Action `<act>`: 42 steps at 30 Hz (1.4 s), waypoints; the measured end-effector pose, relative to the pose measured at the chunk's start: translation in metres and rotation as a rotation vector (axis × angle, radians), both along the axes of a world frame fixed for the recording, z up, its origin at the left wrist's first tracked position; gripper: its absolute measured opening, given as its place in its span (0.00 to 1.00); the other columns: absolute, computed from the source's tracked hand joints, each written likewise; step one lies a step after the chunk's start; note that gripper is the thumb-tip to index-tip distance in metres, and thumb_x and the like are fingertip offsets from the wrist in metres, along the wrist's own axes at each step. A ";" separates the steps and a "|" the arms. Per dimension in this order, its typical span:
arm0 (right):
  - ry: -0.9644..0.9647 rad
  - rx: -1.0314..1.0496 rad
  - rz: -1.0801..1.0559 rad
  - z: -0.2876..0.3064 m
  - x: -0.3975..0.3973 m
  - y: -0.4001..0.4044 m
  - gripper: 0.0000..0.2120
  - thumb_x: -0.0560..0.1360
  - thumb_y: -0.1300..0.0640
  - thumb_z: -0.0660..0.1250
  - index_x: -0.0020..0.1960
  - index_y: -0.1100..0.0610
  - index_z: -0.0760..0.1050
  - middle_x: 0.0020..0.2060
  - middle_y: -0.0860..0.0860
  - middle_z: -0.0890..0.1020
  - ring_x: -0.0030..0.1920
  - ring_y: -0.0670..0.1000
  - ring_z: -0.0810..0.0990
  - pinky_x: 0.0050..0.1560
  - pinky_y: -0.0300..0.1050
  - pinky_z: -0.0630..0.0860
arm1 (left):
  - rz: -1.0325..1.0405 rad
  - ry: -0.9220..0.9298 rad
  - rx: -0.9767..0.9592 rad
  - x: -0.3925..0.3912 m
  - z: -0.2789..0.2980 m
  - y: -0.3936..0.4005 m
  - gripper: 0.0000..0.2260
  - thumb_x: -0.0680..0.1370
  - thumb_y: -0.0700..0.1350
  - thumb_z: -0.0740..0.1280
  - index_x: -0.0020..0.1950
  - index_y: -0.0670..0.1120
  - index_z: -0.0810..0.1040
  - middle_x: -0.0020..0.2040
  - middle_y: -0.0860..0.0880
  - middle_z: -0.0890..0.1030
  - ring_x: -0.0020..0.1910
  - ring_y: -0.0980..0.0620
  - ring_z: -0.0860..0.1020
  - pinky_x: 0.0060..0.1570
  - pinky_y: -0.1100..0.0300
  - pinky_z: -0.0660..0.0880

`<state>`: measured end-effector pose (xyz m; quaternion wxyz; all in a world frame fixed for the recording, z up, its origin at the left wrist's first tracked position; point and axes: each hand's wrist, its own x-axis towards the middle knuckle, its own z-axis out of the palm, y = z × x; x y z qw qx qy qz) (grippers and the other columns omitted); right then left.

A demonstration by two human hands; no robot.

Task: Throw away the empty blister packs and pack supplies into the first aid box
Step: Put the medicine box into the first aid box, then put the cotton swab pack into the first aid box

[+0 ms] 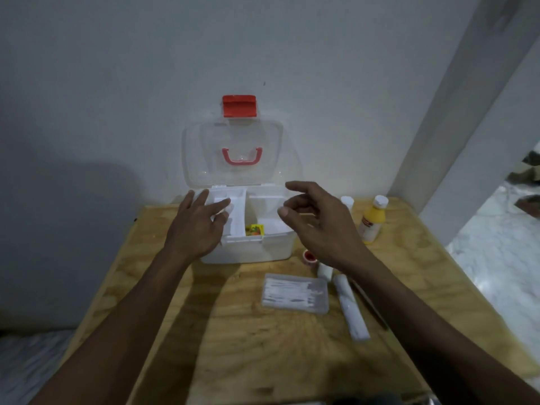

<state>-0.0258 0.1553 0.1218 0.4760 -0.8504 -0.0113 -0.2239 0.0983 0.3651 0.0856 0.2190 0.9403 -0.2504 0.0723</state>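
The white first aid box (251, 251) stands open at the back of the wooden table (263, 346), its clear lid (233, 147) with red handle and latch leaning on the wall. A white inner tray (235, 211) sits in the left half, and a small yellow packet (255, 230) lies inside. My left hand (195, 226) rests on the tray's left side with fingers spread. My right hand (315, 226) hovers over the box's right edge, fingers apart and empty. A clear case of cotton swabs (295, 293), a long white roll (352, 306), a short white roll (325, 270) and a red tape roll (309, 256) lie in front.
A yellow bottle with a white cap (372, 219) and a white-capped container (347, 202) stand at the back right. A dark thin object (371, 305) lies beside the long roll. The table's right edge drops to a marble floor (496, 258); a white pillar (455, 127) rises at right.
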 end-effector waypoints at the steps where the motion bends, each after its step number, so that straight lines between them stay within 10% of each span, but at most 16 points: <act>1: 0.002 -0.002 -0.019 -0.006 -0.009 -0.004 0.19 0.75 0.51 0.71 0.64 0.50 0.75 0.47 0.45 0.83 0.51 0.42 0.82 0.53 0.44 0.80 | -0.006 -0.003 0.005 0.003 -0.002 0.001 0.18 0.82 0.52 0.55 0.71 0.53 0.72 0.75 0.38 0.64 0.77 0.45 0.57 0.75 0.54 0.44; 7: 0.131 -0.190 -0.069 -0.055 -0.053 -0.020 0.21 0.71 0.43 0.74 0.61 0.49 0.79 0.53 0.42 0.82 0.54 0.38 0.78 0.54 0.32 0.72 | 0.011 0.018 0.090 0.019 -0.012 0.004 0.21 0.79 0.56 0.53 0.71 0.56 0.71 0.75 0.37 0.63 0.77 0.44 0.58 0.77 0.50 0.46; 12: 0.164 -0.392 -0.048 -0.089 -0.066 -0.025 0.29 0.67 0.34 0.71 0.63 0.47 0.78 0.62 0.44 0.78 0.65 0.44 0.71 0.67 0.54 0.66 | 0.007 0.012 0.115 0.026 -0.017 0.007 0.27 0.76 0.62 0.48 0.71 0.57 0.70 0.73 0.39 0.69 0.77 0.45 0.58 0.76 0.47 0.49; 25: 0.231 -0.461 0.024 -0.092 -0.066 -0.024 0.31 0.67 0.30 0.67 0.64 0.46 0.75 0.71 0.45 0.71 0.74 0.42 0.60 0.74 0.65 0.40 | 0.014 -0.001 0.068 0.005 -0.001 -0.001 0.18 0.83 0.49 0.56 0.72 0.53 0.69 0.76 0.39 0.61 0.77 0.43 0.54 0.76 0.50 0.45; 33: 0.105 -0.243 0.030 -0.035 -0.072 -0.028 0.31 0.65 0.35 0.72 0.64 0.48 0.76 0.58 0.39 0.78 0.59 0.36 0.75 0.58 0.34 0.73 | 0.011 0.019 0.042 0.003 0.002 -0.001 0.19 0.82 0.53 0.54 0.72 0.54 0.69 0.76 0.39 0.62 0.78 0.45 0.55 0.76 0.54 0.43; 42: 0.093 -0.364 -0.067 0.022 0.014 -0.037 0.32 0.67 0.42 0.76 0.67 0.54 0.76 0.61 0.50 0.80 0.56 0.45 0.75 0.56 0.40 0.73 | 0.056 0.032 0.000 0.002 0.001 0.000 0.18 0.82 0.52 0.56 0.72 0.57 0.69 0.78 0.44 0.60 0.78 0.44 0.51 0.75 0.51 0.46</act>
